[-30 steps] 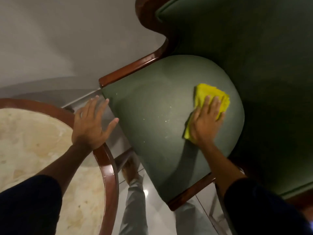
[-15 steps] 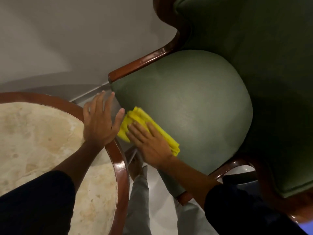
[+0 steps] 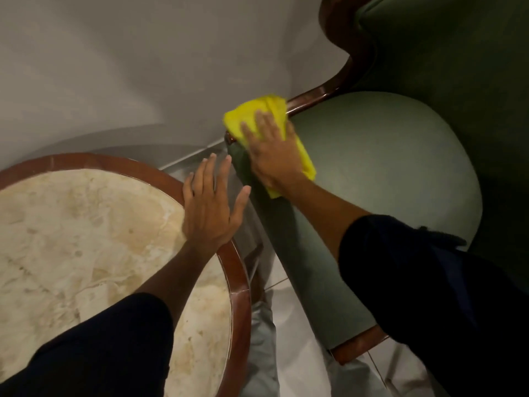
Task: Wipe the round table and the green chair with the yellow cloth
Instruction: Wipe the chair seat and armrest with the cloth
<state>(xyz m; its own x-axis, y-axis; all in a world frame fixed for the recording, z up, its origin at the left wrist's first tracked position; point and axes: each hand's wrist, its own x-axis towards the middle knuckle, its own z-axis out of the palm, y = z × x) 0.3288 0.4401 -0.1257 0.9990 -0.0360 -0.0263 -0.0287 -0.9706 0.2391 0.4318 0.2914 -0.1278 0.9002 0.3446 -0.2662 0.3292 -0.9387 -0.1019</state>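
Since half a second ago the right hand point(image 3: 273, 156) has swept the folded yellow cloth point(image 3: 257, 116) from the near-left edge of the seat up to its far-left corner, where the cloth now drapes over the end of the glossy reddish-brown wooden armrest point(image 3: 317, 96) of the green upholstered chair point(image 3: 386, 173). Its fingers point(image 3: 262, 121) lie flat and spread on top of the cloth, pressing it down rather than pinching it; the palm covers the cloth's middle, the wrist angles back toward the body, and the forearm runs diagonally across the seat's left flank into a dark sleeve. The left hand point(image 3: 210, 210) holds nothing: its fingers are wide and straight, reaching past the rim into the gap between the furniture, with the heel of the palm on the brown wooden rim point(image 3: 237, 282) of the round table, whose cream marble tabletop point(image 3: 86, 239) lies beneath the forearm. As I judge it, the chief risk lies in that flat press (nothing actually grips the cloth): at the rounded corner a quick stroke could let the cloth slide out from under the palm and drop into the gap toward the pale tiled floor point(image 3: 294, 339). A stroke carried too far could also knock the knuckles on the armrest, and weight leaned on the rim might shift the table.
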